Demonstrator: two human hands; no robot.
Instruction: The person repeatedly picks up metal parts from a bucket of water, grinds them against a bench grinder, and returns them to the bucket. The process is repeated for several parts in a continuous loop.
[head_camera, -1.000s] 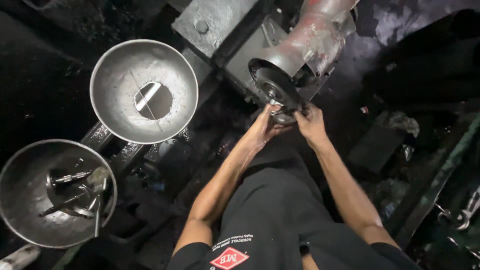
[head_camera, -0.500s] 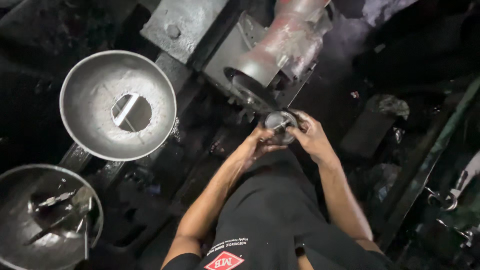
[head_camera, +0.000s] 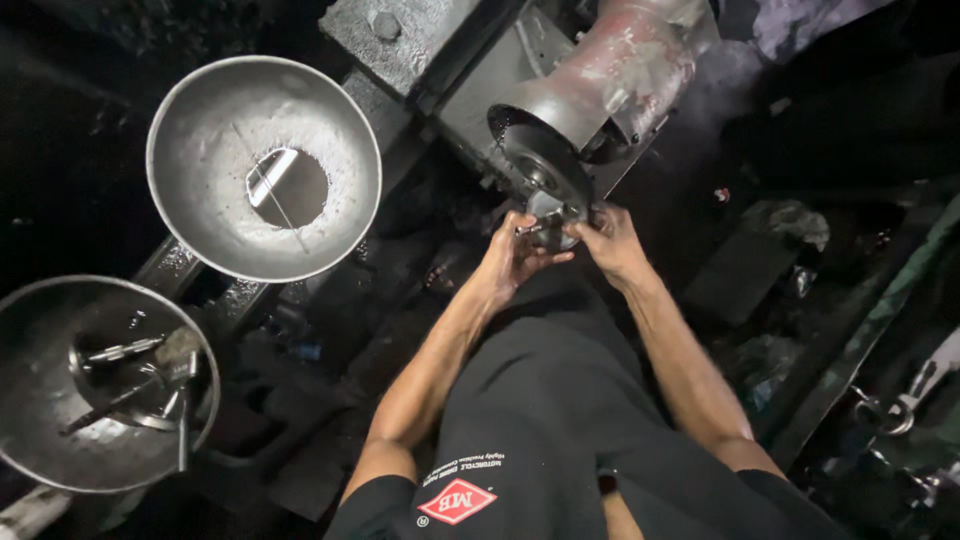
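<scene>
Place: you are in a dark, grimy metal workshop.
Machine: you face a heavy motor-driven disc (head_camera: 545, 165) on a greasy steel base (head_camera: 400, 35).
Pans: two worn metal bowls (head_camera: 262, 165), one holding loose tools (head_camera: 130, 385).
Surroundings: oily black floor (head_camera: 330, 300), a wrench (head_camera: 915, 395) at your right.

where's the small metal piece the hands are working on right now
In the head view, upper middle: the small metal piece sits between the left hand and right hand, right against the dark machine disc.
</scene>
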